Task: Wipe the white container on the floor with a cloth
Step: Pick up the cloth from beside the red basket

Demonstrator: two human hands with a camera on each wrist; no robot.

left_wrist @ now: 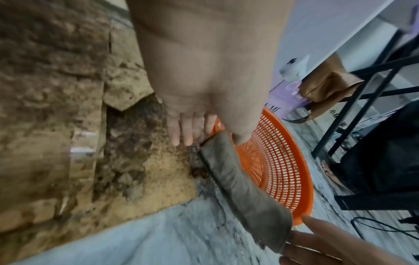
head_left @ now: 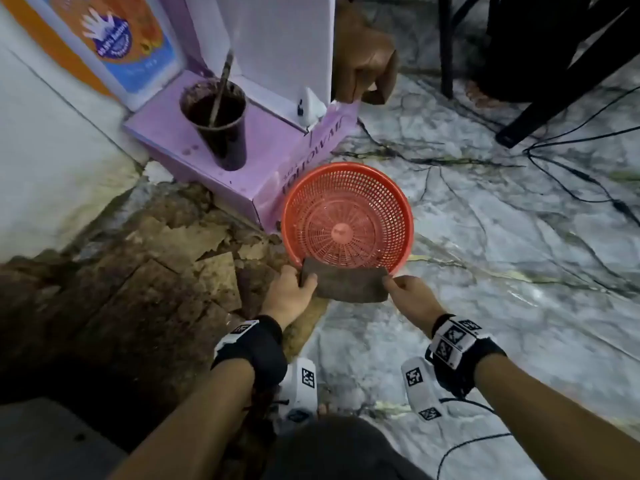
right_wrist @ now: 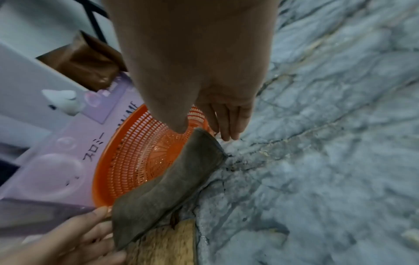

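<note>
The cloth, a grey-brown folded rectangle, is stretched flat between your two hands just at the near rim of the red basket, which stands on the marble-patterned floor. Your left hand pinches its left end, thumb on top and fingers underneath, and your right hand pinches the right end the same way, so the cloth is held taut and squared, likely to give you a neat wiping pad. No white container that plainly fits the task shows in these views; the nearest white thing is a small white object on the purple box beyond the basket, and whether that is the target cannot be told. On the same box stands a dark cup of muddy stuff with a stick in it, which may spill if knocked. To your left the floor covering is torn away to brown, crumbly patches, so keeping the cloth off the ground spares it more dirt. Wiping seems not yet begun
</note>
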